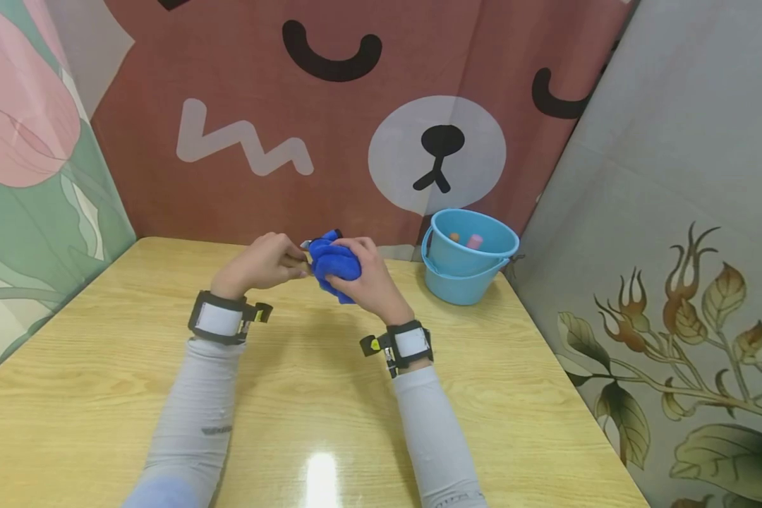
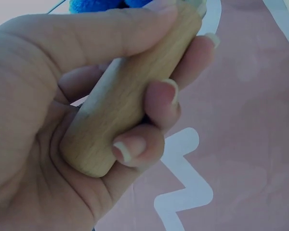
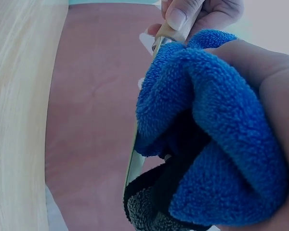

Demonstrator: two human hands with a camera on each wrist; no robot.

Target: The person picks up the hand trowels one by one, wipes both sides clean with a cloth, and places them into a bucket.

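Observation:
My left hand (image 1: 260, 262) grips the wooden handle (image 2: 123, 103) of a tool, fingers wrapped around it and thumb laid along its top. From that handle runs a long metal part (image 3: 136, 166) with a thin edge; its exact kind is hidden by cloth. A fluffy blue towel (image 1: 335, 267), bunched up, is in my right hand (image 1: 373, 286), thumb on the near side. In the right wrist view the towel's folds lie around the metal part, and a dark-edged grey patch (image 3: 151, 207) shows at the bottom. Both hands are raised over the far half of the table.
A light blue bucket (image 1: 460, 282) with a handle stands at the table's back right; an orange piece (image 1: 454, 237) and a pink piece (image 1: 475, 242) show inside. Printed curtains (image 1: 248, 204) border the wooden table (image 1: 317, 395) at the back and sides.

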